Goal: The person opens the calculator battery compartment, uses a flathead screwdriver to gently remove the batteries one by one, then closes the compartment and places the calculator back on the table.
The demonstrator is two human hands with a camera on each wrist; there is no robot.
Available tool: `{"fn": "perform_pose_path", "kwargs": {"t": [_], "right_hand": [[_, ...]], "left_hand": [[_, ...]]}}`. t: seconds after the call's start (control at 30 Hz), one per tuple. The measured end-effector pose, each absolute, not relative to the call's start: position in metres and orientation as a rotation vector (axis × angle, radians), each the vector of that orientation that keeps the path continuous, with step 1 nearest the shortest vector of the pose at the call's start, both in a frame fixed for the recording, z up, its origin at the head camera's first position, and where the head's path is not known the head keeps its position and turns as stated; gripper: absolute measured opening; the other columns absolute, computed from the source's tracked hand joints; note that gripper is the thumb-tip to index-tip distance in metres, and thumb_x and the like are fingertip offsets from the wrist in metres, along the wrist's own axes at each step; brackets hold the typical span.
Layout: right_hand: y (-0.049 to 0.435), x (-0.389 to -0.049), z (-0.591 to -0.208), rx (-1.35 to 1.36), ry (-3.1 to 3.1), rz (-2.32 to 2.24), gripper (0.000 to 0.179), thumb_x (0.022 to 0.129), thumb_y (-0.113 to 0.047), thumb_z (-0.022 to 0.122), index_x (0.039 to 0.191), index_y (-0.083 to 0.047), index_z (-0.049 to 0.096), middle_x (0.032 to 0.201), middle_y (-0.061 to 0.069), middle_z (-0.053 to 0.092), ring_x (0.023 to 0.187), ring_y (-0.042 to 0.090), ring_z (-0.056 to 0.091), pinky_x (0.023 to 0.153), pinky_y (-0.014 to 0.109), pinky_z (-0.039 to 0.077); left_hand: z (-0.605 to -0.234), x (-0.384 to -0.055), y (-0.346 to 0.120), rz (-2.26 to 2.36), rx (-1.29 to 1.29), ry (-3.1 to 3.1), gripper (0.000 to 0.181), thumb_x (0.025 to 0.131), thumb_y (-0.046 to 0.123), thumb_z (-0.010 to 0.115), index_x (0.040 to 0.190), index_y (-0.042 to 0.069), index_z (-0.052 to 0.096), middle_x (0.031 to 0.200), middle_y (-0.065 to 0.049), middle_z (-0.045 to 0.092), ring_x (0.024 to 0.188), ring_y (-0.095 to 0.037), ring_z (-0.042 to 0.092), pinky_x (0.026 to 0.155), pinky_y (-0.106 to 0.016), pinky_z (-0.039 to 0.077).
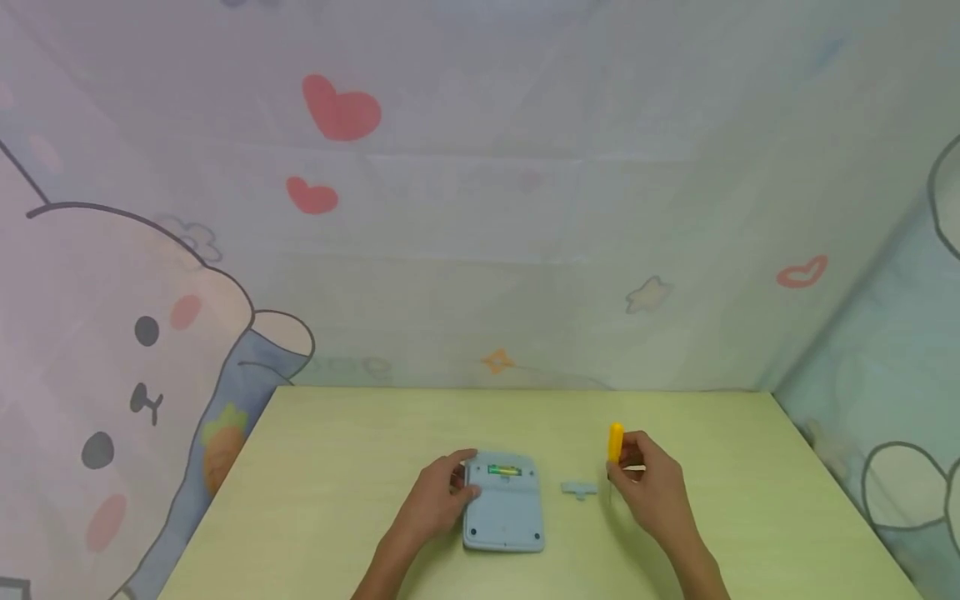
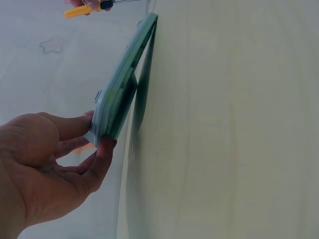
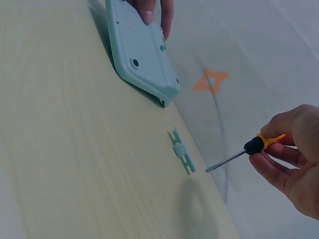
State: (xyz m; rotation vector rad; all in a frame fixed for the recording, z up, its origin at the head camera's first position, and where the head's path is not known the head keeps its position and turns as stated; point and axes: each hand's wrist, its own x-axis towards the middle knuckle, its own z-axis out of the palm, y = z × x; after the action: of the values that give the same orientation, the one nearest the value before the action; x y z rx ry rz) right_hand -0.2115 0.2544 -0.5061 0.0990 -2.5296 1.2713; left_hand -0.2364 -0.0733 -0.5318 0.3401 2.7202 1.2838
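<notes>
A light-blue calculator lies back side up, with a green-and-yellow battery showing in its uncovered slot. My left hand grips its left edge, thumb on the back face. From the left wrist view, the held edge of the calculator is tilted up off the tabletop. To the right, my right hand pinches a screwdriver with a yellow handle and black collar. Its flat metal blade points down, close beside the small battery cover, which lies loose on the table.
The pale yellow-green wooden table runs back to a cloth backdrop printed with hearts and a cartoon animal. Dark round rubber feet stand out on the calculator's back.
</notes>
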Motion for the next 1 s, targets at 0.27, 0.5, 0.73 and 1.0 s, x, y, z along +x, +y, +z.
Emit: {"fn": "perform_pose_path", "kwargs": {"t": [0.27,0.5,0.73,1.0], "right_hand": [[0.2553,-0.2113,-0.5071,0.109,-2.512,1.297,0.028,0.092,0.002,0.077,0.117,-0.003,0.066,0.099,0.007,0.070,0.094,0.023,0.070,0.077,0.021,0.060],[0.2535,-0.2120,-0.5098,0.123,-2.501,1.307,0.029,0.093,0.003,0.077,0.118,-0.002,0.063,0.101,0.008,0.070,0.093,0.023,0.071,0.076,0.019,0.059],[0.2495,-0.2115,-0.5104,0.145,-2.483,1.344,0.029,0.092,0.004,0.076,0.117,-0.002,0.061,0.102,0.010,0.070,0.093,0.024,0.071,0.076,0.019,0.060],[0.2462,-0.2108,-0.5133,0.136,-2.462,1.398,0.030,0.093,0.003,0.077,0.117,-0.002,0.061,0.103,0.009,0.071,0.093,0.019,0.071,0.077,0.019,0.060]], "left_hand": [[-0.5327,-0.2366,-0.0730,1.286,0.362,2.723,0.055,0.098,0.010,0.076,0.149,0.005,0.058,0.110,-0.005,0.062,0.096,-0.018,0.056,0.079,-0.035,0.049],[-0.5321,-0.2350,-0.0737,1.266,0.350,2.736,0.054,0.098,0.010,0.076,0.148,0.004,0.058,0.109,-0.005,0.062,0.095,-0.018,0.056,0.079,-0.036,0.049],[-0.5298,-0.2333,-0.0727,1.258,0.319,2.742,0.050,0.097,0.010,0.077,0.145,0.003,0.061,0.109,-0.006,0.062,0.095,-0.019,0.056,0.080,-0.037,0.048],[-0.5284,-0.2315,-0.0659,1.240,0.283,2.742,0.049,0.098,0.012,0.076,0.145,0.005,0.062,0.104,-0.004,0.059,0.092,-0.018,0.054,0.077,-0.035,0.046]]}}
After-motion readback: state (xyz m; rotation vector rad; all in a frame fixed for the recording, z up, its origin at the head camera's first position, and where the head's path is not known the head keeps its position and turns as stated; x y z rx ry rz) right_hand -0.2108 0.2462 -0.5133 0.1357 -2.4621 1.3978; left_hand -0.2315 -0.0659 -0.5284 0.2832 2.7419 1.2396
